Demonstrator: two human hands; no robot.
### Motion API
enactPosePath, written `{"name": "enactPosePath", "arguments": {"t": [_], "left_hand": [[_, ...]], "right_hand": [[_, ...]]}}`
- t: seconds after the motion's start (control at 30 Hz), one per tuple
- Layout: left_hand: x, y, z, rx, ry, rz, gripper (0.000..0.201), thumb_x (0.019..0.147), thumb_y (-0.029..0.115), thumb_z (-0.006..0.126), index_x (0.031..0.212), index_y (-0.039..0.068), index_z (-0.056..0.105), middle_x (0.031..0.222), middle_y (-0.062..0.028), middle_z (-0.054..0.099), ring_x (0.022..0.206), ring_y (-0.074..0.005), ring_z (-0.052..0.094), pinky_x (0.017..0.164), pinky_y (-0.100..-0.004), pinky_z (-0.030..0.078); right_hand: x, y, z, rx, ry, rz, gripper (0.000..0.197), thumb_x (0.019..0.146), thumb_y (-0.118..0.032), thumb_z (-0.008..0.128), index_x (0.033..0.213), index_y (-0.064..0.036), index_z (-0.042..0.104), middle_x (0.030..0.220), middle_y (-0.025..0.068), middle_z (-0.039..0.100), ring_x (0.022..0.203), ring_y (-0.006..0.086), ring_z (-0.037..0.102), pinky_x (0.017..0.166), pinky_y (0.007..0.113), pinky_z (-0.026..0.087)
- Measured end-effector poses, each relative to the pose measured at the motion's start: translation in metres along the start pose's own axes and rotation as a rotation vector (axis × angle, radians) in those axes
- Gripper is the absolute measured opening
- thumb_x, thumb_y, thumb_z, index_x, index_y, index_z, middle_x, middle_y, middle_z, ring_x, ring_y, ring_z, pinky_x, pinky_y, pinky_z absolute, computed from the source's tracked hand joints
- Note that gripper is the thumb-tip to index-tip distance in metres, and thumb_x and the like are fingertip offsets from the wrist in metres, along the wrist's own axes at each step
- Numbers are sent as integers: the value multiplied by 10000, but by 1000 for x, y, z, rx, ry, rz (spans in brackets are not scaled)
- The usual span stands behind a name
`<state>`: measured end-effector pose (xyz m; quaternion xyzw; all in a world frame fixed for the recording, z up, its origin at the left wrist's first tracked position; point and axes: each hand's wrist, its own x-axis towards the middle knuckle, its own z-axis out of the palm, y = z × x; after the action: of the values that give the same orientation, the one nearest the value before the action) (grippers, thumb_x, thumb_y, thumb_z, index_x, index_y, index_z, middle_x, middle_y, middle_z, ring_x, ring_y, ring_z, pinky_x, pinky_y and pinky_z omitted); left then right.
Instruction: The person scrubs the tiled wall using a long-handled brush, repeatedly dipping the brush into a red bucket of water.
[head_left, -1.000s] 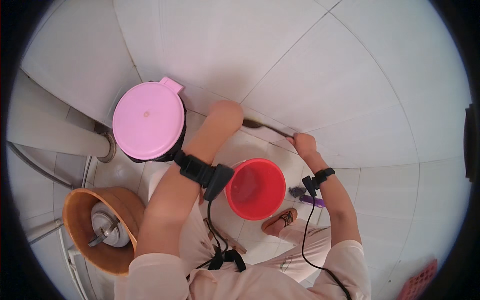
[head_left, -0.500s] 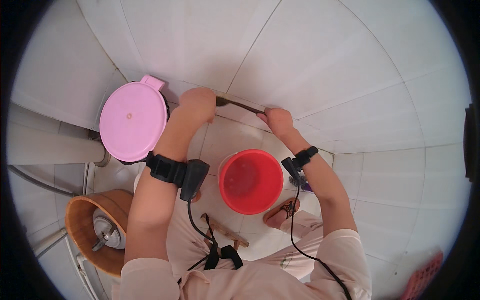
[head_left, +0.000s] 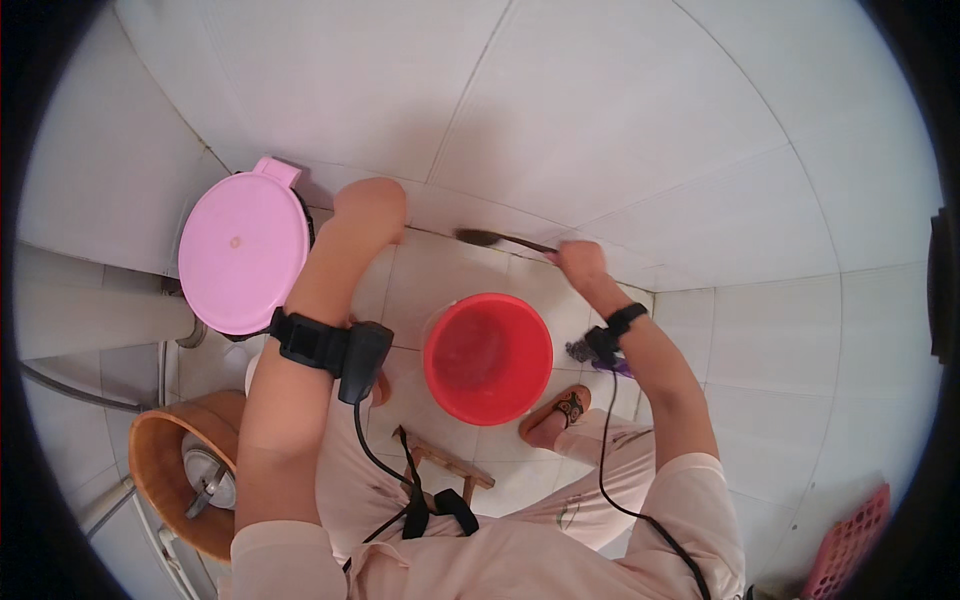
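My right hand [head_left: 583,268] is closed round the end of a dark, thin-handled brush [head_left: 523,242]. The brush points left, its bushy head close to the line where the tiled wall meets the floor. My left hand [head_left: 372,208] is curled by the wall, apart from the brush head. Its fingers are mostly turned away, so whatever they hold, if anything, is hidden. Below and between my hands stands a red bucket [head_left: 488,360] with what looks like water in it. Black straps with cabled boxes sit on both my forearms.
A pink-lidded bin [head_left: 243,252] stands left of my left forearm. Below it are a pale pipe [head_left: 100,312] and a wooden tub [head_left: 180,430] with a metal thing inside. A small wooden stool [head_left: 450,463] is near my knees. At lower right is a pink perforated basket [head_left: 850,540].
The brush head has come away from my left hand. My right hand has moved right and slightly down with the brush; my left hand has shifted a little left.
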<state>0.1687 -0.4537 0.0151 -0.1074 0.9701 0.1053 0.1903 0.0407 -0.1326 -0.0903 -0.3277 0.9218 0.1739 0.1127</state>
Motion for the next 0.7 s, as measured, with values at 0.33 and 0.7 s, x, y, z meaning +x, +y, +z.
{"name": "enactPosePath", "arguments": {"t": [0.33, 0.7], "left_hand": [[-7, 12, -5, -49, -37, 28, 293, 570, 170, 717, 814, 34, 630, 863, -121, 617, 824, -271, 595, 695, -357, 481], [-12, 15, 6, -2, 205, 142, 220, 598, 214, 656, 607, 1, 604, 696, -175, 594, 699, -327, 585, 627, -407, 474]], "right_hand": [[3, -26, -71, 76, 217, -113, 407, 798, -432, 465, 688, -62, 595, 695, 131, 596, 680, 307, 577, 604, 404, 457], [-142, 109, -86, -164, 79, 247, 399, 807, -421, 463, 710, -54, 586, 650, 124, 585, 647, 300, 577, 569, 394, 455]]}}
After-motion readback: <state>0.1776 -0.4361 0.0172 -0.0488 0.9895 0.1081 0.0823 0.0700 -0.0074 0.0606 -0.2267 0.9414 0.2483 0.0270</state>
